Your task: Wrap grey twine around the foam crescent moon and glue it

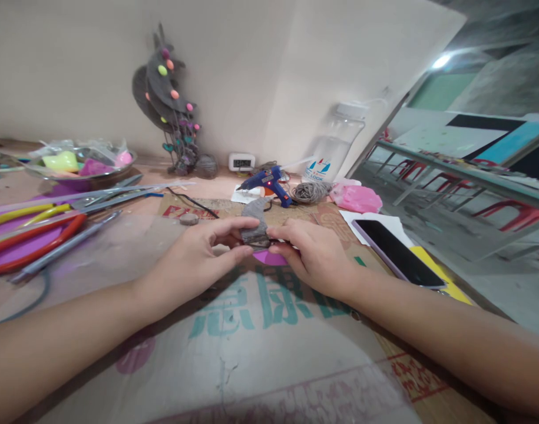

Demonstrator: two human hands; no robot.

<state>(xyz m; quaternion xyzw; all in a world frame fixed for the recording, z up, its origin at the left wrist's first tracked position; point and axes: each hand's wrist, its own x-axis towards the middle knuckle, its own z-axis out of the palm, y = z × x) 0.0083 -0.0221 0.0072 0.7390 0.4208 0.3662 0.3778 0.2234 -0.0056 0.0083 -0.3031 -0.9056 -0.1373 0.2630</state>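
Observation:
Both my hands meet over a small grey glittery felt piece (255,227) at the middle of the table. My left hand (198,259) pinches its left side between thumb and fingers. My right hand (313,256) grips its right side, fingers curled. A purple round shape (269,258) lies just under the piece. Beneath everything is flattened cardboard (251,341) with teal print.
A blue glue gun (269,181) and a coil of twine (311,191) lie just beyond my hands. A phone (397,252) rests at the right. Pliers and metal strips (43,232) lie at the left, by a bowl (79,168). A grey hanging decoration (172,106) stands by the wall.

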